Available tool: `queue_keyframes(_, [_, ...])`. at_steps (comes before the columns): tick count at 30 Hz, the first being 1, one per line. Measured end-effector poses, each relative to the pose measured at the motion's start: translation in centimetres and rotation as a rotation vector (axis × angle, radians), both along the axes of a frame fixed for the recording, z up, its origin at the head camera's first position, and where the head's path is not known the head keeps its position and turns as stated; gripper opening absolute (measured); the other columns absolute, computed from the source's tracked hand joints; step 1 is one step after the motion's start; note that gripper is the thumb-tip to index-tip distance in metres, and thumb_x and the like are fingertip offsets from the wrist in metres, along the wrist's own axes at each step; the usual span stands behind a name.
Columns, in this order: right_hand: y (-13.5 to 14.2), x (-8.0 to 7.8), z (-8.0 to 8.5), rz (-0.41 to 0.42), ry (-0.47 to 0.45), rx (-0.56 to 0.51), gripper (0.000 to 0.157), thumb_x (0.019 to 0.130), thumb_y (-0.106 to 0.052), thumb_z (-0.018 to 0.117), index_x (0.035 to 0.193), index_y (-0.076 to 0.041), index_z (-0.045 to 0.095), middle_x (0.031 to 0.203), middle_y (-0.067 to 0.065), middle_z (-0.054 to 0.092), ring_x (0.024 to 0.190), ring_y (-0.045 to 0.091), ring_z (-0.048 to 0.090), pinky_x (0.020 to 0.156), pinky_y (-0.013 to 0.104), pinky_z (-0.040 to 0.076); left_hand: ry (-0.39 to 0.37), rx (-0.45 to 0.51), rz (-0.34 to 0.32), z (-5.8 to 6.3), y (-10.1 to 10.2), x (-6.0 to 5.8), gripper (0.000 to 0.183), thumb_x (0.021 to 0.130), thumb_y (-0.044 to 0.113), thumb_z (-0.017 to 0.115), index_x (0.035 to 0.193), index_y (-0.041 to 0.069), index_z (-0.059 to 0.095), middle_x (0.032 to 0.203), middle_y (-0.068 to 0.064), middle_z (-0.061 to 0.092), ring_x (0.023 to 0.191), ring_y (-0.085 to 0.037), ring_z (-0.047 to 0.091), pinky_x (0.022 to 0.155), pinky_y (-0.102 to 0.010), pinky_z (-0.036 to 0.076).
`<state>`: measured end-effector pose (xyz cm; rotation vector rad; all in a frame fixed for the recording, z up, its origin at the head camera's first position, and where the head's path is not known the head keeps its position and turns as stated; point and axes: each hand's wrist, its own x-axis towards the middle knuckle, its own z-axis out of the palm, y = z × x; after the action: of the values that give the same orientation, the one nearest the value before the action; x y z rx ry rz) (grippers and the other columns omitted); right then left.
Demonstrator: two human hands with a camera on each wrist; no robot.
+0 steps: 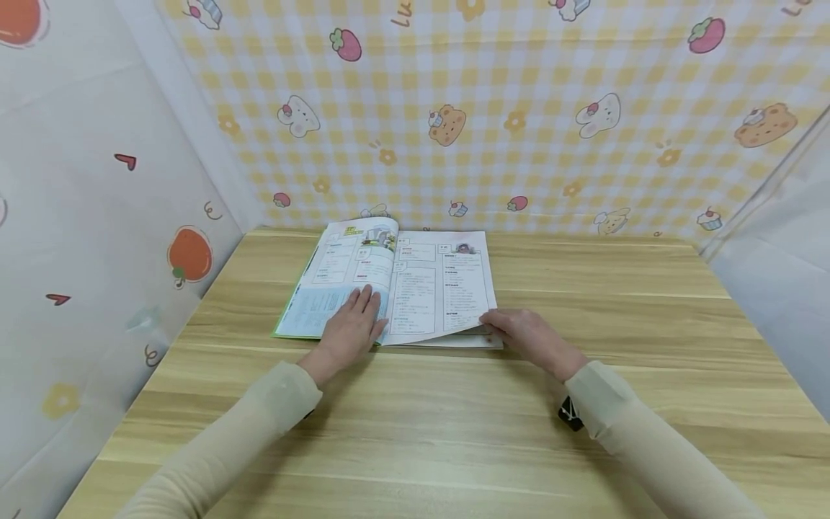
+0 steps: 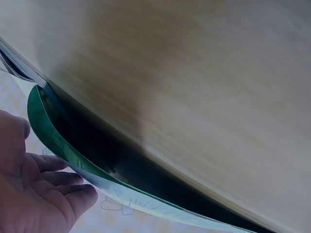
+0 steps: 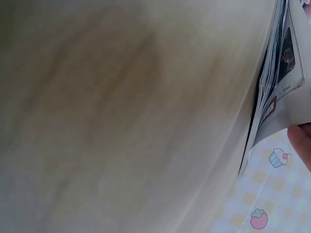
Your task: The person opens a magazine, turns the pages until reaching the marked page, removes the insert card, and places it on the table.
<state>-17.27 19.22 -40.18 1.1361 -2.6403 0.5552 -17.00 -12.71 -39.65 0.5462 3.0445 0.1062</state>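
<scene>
An open magazine [image 1: 344, 267] with a green cover edge lies at the back of the table, showing printed text and small pictures. The left hand [image 1: 349, 330] rests on the lower part of its left page, beside the fold, with fingers extended. At the lower right corner of the right page [image 1: 415, 299], the right hand [image 1: 528, 337] pinches the paper and holds that corner raised above the pages beneath. The left wrist view shows the green cover [image 2: 53, 136] curving up near the fingers. Only part of a finger [image 3: 301, 143] appears against the lifted page in the right wrist view.
The magazine lies on a wood-grain table [image 1: 415, 432]. Behind it hangs a yellow checked cloth [image 1: 519, 158] with cartoon prints, and a pale printed cloth [image 1: 97, 238] borders the left side. A black strapped object [image 1: 570, 414] sits under the right wrist.
</scene>
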Motion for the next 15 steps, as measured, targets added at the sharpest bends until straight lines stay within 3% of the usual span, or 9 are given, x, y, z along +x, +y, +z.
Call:
queue_keyframes(9, [-0.2, 0.1, -0.1, 0.025, 0.150, -0.061, 0.026, 0.075, 0.004, 0.074, 0.099, -0.006, 0.066, 0.096, 0.007, 0.071, 0.089, 0.021, 0.069, 0.075, 0.031, 0.056, 0.054, -0.036, 0.005, 0.0, 1.2, 0.2, 0.068, 0.098, 0.045, 0.043, 0.144, -0.004, 0.031, 0.152, -0.024, 0.022, 0.142, -0.038, 0.018, 0.114, -0.044, 0.023])
queue_keyframes(15, [-0.3, 0.2, -0.1, 0.023, 0.242, -0.080, 0.030, 0.072, 0.005, 0.075, 0.099, -0.004, 0.067, 0.100, 0.011, 0.070, 0.093, 0.026, 0.068, 0.076, 0.033, 0.056, 0.065, -0.066, -0.030, 0.1, 2.3, 0.1, 0.072, 0.097, 0.051, 0.041, 0.144, -0.003, 0.032, 0.152, -0.021, 0.024, 0.142, -0.036, 0.017, 0.115, -0.042, 0.022])
